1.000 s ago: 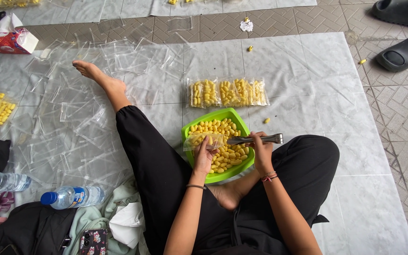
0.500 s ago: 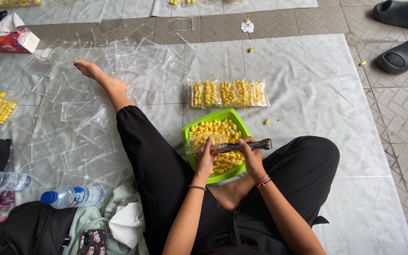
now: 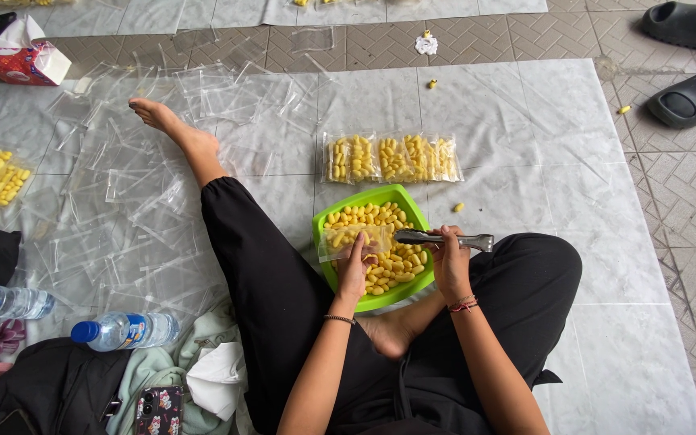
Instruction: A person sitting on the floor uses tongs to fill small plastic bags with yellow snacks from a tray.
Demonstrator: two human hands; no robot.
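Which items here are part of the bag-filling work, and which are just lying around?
In use:
left hand holding a clear bag
right hand holding metal tongs
green bowl of yellow pieces
filled bags
empty clear bags

Lying about:
water bottles
phone
tissue box
sandals

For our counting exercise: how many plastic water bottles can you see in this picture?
2. One water bottle with a blue cap lies on the clothes at lower left; the other bottle lies at the left edge, partly cut off. More may be hidden.
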